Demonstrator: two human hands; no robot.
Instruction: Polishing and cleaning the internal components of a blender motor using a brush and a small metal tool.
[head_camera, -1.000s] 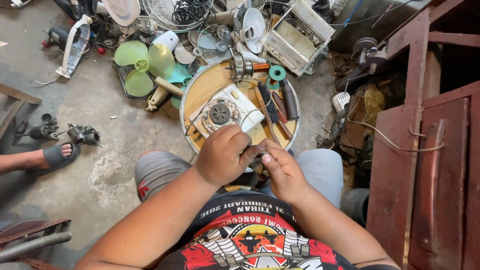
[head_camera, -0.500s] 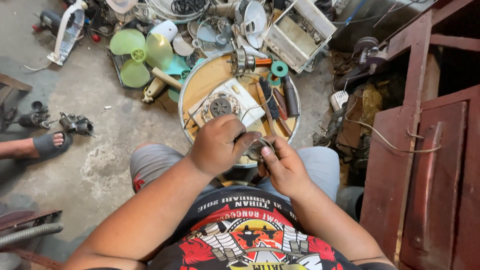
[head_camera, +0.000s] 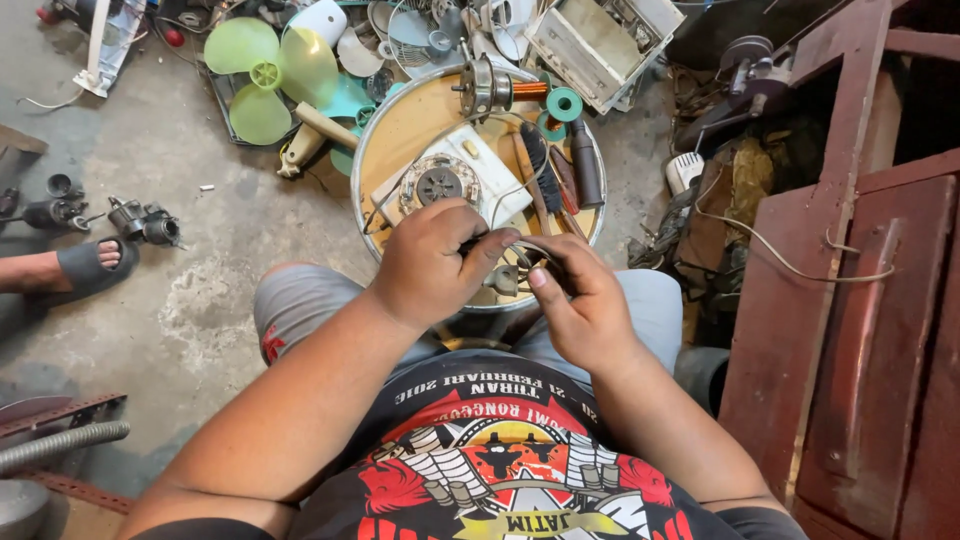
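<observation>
Left hand (head_camera: 432, 262) and right hand (head_camera: 580, 300) both grip a small metal part (head_camera: 515, 262) above the round tray (head_camera: 400, 130).

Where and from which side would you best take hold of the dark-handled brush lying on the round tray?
Probably by the handle of the brush, coming from above: it lies flat on the round tray, bristles toward the far end, with a screwdriver close on its right, so a top pinch looks clearest.

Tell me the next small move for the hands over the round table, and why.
Probably steady the small metal part with the left hand and work it with the right hand. Both hands pinch it just above the round table, their fingers hide most of it, and the tools lie untouched beyond.
</observation>
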